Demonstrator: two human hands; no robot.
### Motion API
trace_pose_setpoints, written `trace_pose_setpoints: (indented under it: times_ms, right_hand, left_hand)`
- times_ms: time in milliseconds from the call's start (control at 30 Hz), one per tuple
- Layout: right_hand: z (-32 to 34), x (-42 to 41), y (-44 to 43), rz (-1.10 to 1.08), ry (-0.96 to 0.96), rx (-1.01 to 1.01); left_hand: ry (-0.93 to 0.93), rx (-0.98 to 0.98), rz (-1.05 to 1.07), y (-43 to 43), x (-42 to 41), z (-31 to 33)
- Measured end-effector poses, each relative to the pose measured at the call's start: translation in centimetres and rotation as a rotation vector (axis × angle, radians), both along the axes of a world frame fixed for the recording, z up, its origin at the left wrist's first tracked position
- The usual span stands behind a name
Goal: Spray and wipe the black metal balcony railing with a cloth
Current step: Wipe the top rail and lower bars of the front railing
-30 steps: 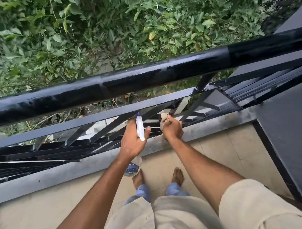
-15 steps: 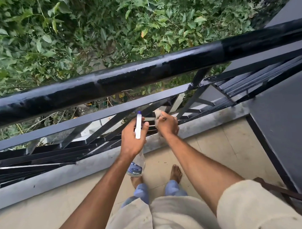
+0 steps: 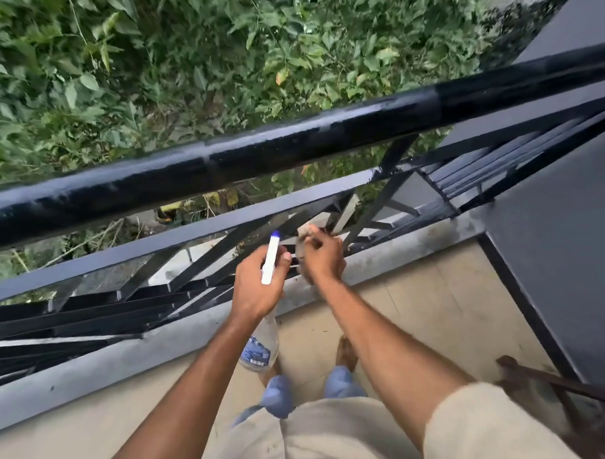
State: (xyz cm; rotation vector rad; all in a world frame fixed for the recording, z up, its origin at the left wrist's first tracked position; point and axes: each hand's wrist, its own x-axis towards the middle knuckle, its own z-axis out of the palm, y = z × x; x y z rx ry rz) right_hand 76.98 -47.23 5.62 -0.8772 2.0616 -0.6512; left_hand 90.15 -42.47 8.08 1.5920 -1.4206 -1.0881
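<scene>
"Two hands work in the near field, above the tiled floor [image 3: 417,311]. What does each one hold?" asks the student.

"The left hand [image 3: 258,285] curls round the neck of the spray bottle [image 3: 259,349], with the nozzle aimed at the bars and the bottle body hanging below the fist. The right hand [image 3: 321,261] bunches the cloth [image 3: 303,233] in its fingers and presses it on a diagonal bar [image 3: 226,250] of the black railing [image 3: 157,244], just past the grey kerb [image 3: 127,355]," replies the instructor.

"How is the wiping done well?"

"Judged from this position, the cloth should wrap the bar rather than skim one face, and travel along its length from joint to joint, since the crossings probably trap grime. The bottle belongs just beside the cloth, so that a short burst lands on metal and not through the gaps."

"And farther out?"

"The top rail [image 3: 291,144] shines and looks wet; whether it is finished cannot be told. Beyond it lies only foliage [image 3: 219,60], well below, so a loose grip on cloth or bottle would risk a drop."
</scene>
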Motion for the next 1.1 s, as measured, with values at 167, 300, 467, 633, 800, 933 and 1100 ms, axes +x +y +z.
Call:
trace_pose_setpoints:
  times_ms: [167,300,467,633,800,933,1100]
  right_hand:
    - [1.4,0.8,0.7,0.036,-0.204,-0.001]
    - [3.3,-2.1,0.5,0.088,-0.169,0.021]
    - [4.8,-5.6,3.3,-0.15,-0.373,-0.046]
    - [6.0,-8.0,5.7,-0.349,-0.545,-0.041]
    - [7.7,-9.6,5.7,-0.302,-0.641,-0.069]
    - [8.6,-10.2,5.7,-0.215,-0.647,-0.08]
    - [8.8,-11.2,6.4,-0.186,-0.685,-0.073]
  left_hand:
    - [0.019,0.012,-0.087,0.6,-0.5,0.1]
    - [-0.015,0.011,-0.138,0.4,-1.0,1.2]
    - [0.002,-0.002,-0.142,-0.2,-2.0,2.5]
    - [0.012,0.034,-0.141,-0.4,-3.2,3.4]
    - [-0.078,0.108,-0.148,-0.6,-5.2,4.2]
    - [-0.114,0.134,-0.101,-0.4,-6.5,4.4]
    - [-0.059,0.212,-0.115,-1.1,-7.4,3.8]
